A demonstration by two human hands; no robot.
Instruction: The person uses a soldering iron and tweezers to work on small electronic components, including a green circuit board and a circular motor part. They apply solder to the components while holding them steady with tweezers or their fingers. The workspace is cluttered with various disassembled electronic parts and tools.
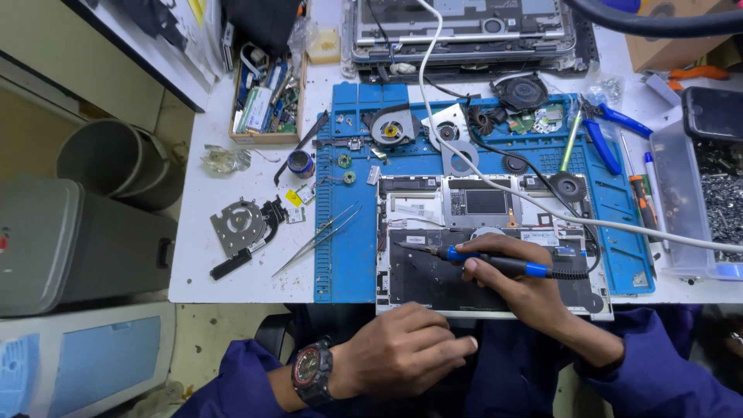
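The left hand, loosely curled and holding nothing, is rested on the near edge of the opened laptop; just beyond, a soldering iron is gripped by the right hand, its long axis lying sideways, tip pointed left over the dark panel

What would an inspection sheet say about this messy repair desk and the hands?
Surface: white table with a blue work mat.
Job's things: opened laptop base; blue-and-black soldering iron, tip on the board.
Clutter: tweezers, loose fans, blue pliers, box of parts, tub of screws.
Hands: right hand grips the iron; left hand, watch on its wrist, rests at the laptop's near edge.
Cables: white cable crosses the laptop.
Surroundings: grey case on the left.
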